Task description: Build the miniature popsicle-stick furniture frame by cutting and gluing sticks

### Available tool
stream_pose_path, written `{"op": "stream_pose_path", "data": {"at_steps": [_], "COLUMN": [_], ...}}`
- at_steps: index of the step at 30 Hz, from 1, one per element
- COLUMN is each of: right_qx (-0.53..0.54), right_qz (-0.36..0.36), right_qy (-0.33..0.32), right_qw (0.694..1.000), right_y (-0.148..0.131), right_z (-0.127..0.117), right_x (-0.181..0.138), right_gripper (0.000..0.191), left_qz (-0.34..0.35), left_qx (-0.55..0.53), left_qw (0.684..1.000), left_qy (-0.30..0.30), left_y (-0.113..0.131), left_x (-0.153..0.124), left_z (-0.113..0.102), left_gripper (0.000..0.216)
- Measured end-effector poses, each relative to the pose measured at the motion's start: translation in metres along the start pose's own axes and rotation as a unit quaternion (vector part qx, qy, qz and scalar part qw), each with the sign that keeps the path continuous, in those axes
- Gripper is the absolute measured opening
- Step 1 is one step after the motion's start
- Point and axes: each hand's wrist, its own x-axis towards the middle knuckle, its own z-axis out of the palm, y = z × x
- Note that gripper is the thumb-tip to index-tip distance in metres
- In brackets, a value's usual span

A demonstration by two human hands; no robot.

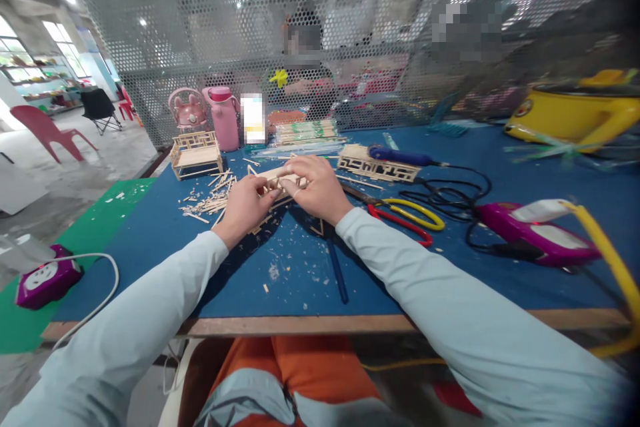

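Observation:
Both my hands meet over the middle of the blue table [450, 267]. My left hand [244, 208] and my right hand [314, 188] are closed on a small wooden stick frame [280, 181], pinching it from either side just above the table top. A heap of loose thin wooden sticks [213, 201] lies directly left of my left hand. A finished miniature wooden bench [196, 155] stands behind that heap. A flat lattice panel of sticks [376, 167] lies right of my right hand, with a blue pen-shaped tool [400, 156] resting on it.
Red and yellow handled scissors [407, 217] and a purple glue gun [530, 237] with black cable lie at right. A pink bottle [224, 117] and stick bundles [306, 131] stand at the back by a mesh screen. A purple power strip [46, 278] sits at left. Another person sits behind the mesh.

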Motion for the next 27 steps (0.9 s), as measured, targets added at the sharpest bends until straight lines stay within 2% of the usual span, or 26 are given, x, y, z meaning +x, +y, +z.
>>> {"op": "stream_pose_path", "data": {"at_steps": [7, 27], "right_qx": [-0.023, -0.032], "right_qz": [-0.003, 0.006], "right_qy": [-0.015, -0.027], "right_qw": [1.000, 0.999], "right_y": [0.0035, -0.0002], "right_z": [0.0038, 0.0019], "right_x": [0.0003, -0.0004], "right_gripper": [0.008, 0.012], "left_qz": [0.004, 0.016], "left_qx": [-0.002, -0.010], "left_qw": [1.000, 1.000], "left_qy": [-0.003, -0.002], "left_y": [-0.0018, -0.0025], "left_x": [-0.0011, -0.0014], "left_z": [0.0006, 0.0019], "left_gripper": [0.021, 0.018]}}
